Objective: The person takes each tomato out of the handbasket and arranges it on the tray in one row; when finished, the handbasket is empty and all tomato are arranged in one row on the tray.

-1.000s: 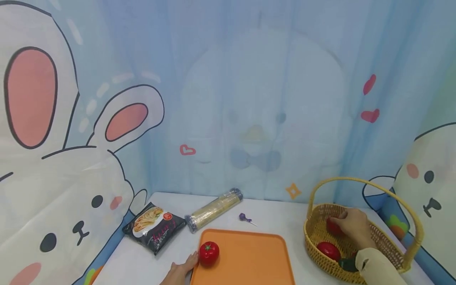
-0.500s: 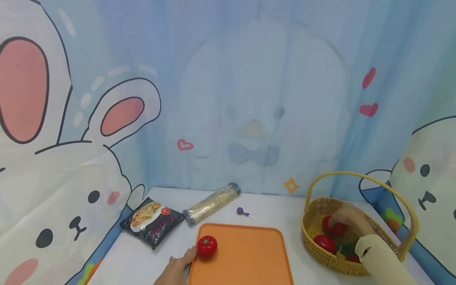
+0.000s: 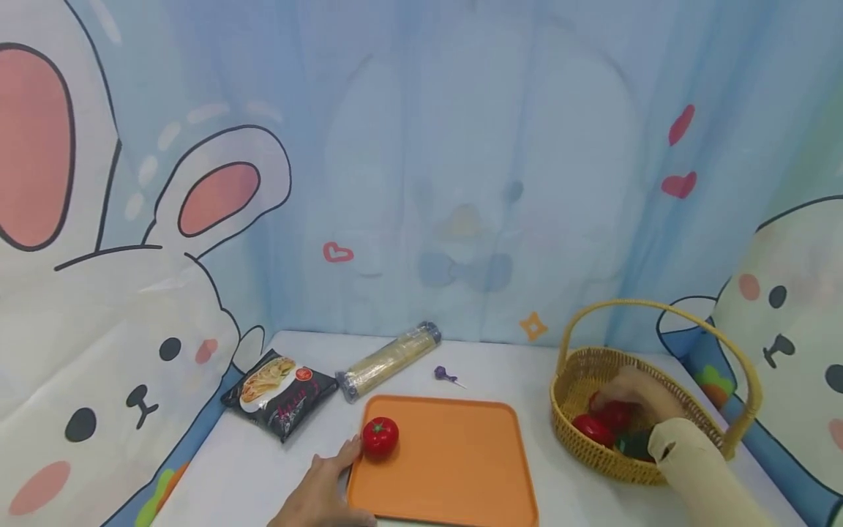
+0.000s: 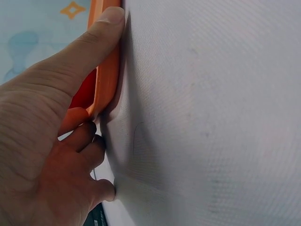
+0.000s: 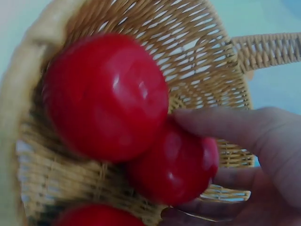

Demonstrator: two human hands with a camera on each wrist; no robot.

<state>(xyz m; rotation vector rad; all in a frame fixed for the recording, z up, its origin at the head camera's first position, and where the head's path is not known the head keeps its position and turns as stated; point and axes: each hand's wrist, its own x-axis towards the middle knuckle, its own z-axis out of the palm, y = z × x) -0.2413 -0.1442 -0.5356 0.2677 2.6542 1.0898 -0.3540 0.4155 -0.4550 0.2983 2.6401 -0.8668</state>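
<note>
In the basket (image 3: 589,452) at lower right, the right hand (image 3: 642,394) grips a red fruit (image 5: 181,165); the spread left hand (image 3: 321,489) touches the tray (image 3: 454,457).

Pale blue curtain (image 3: 385,190) behind a white table (image 3: 510,369).
I face soft folds; large printed rabbit (image 3: 125,307) on my left, another white cartoon animal (image 3: 806,307) on my right; light soft.

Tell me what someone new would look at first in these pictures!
Probably the huge cartoon bunny, smiling big on the left side of the head view. Next might come the bright orange tray in the lower middle, with a shiny red tomato by its left edge. Then the woven basket on the right, where the right hand holds something red.
</note>
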